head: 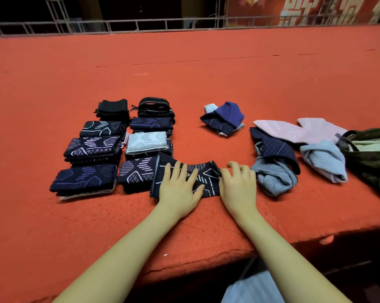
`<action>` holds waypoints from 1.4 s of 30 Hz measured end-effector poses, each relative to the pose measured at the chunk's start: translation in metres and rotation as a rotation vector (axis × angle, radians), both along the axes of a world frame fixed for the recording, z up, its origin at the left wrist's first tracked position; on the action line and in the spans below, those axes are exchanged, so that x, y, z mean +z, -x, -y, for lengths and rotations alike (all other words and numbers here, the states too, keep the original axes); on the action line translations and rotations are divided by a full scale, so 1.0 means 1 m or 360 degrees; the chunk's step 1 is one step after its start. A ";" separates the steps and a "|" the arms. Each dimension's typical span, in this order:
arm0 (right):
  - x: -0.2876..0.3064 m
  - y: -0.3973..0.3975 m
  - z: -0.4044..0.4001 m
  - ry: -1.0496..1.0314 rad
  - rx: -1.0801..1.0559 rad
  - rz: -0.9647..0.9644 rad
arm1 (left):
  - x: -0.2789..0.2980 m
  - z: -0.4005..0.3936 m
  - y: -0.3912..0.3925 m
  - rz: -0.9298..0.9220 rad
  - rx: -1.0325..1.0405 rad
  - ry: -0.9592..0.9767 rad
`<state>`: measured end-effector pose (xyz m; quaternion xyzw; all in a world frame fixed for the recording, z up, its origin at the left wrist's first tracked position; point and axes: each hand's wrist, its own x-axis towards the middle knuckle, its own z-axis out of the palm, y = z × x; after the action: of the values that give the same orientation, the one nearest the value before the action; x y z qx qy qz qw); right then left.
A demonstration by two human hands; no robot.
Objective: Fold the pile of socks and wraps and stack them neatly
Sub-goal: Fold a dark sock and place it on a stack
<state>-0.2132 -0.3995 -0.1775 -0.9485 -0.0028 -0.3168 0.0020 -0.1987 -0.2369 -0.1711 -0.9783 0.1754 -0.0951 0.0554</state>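
Head view, piece in hand: a dark patterned wrap [185,177] lies spread on the red counter [184,84], directly under both hands
Left grip: the left hand [178,189] lies flat on the wrap, fingers straight and spread, pressing it down and holding nothing
Right grip: the right hand [237,182] sits at the wrap's right edge, fingers curled and pinching that end
Step in hand: judged to be the fold of this one wrap, the left hand anchoring while the right takes up the free end
Folded stacks [114,149]: two tidy columns just left of the left grip, the nearest touching the wrap's left end
Unfolded pile [274,162]: loose blue and grey pieces just right of the right grip; a small blue bundle [223,119] lies beyond it; pale pink pieces [298,130] lie further right
Next move calls for: carrying the pinched end leftward over the flat hand's side, edges matched, then setting the folded piece on the nearest stack
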 end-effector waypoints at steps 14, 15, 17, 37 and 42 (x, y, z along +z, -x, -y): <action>0.026 -0.014 -0.061 -0.0035 0.0272 0.0095 | 0.010 -0.061 0.012 0.0500 -0.0529 0.0352; 0.020 -0.015 -0.063 -0.0097 0.0279 -0.0035 | 0.010 -0.063 0.013 0.0523 -0.0535 0.0387; 0.008 -0.013 -0.061 -0.0268 0.0360 -0.0208 | 0.007 -0.066 0.013 0.0661 -0.0408 0.0400; 0.002 -0.003 -0.043 -0.0279 0.0431 -0.0782 | -0.022 -0.062 0.033 0.0967 0.0231 0.0378; 0.003 -0.001 -0.047 -0.0084 0.0386 -0.0798 | -0.023 -0.063 0.036 0.1085 0.0076 0.0461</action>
<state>-0.2121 -0.3524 -0.1749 -0.9896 -0.1074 -0.0695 0.0652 -0.2344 -0.1742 -0.1942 -0.8920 0.1086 -0.4380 -0.0263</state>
